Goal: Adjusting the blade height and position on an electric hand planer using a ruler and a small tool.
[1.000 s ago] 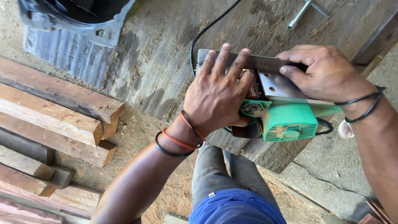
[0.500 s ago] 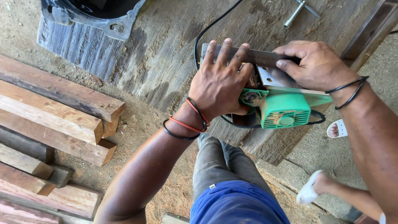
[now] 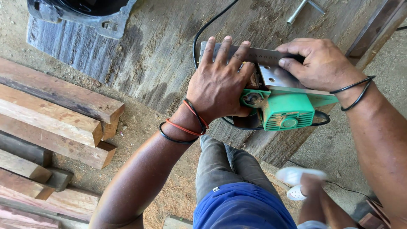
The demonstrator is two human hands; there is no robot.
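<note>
A green electric planer [image 3: 288, 108] lies upside down on a weathered wooden workbench [image 3: 169, 55], its metal sole [image 3: 277, 78] facing up. My left hand [image 3: 218, 82] presses flat on the tool's left end, fingers spread over a steel ruler [image 3: 258, 54] laid across the sole. My right hand [image 3: 320, 63] grips the ruler's right part and holds it down on the sole. A black power cord [image 3: 207, 27] runs from the tool across the bench.
Several timber beams [image 3: 55, 123] are stacked on the sawdust floor at the left. A dark machine housing [image 3: 85, 12] sits at the bench's far left. A metal socket wrench [image 3: 303, 10] lies at the top. Another person's foot in a white sandal [image 3: 299, 180] is at the lower right.
The view shifted slightly. Both hands stay on the ruler and planer. The other person's sandalled foot has moved further in at the lower right.
</note>
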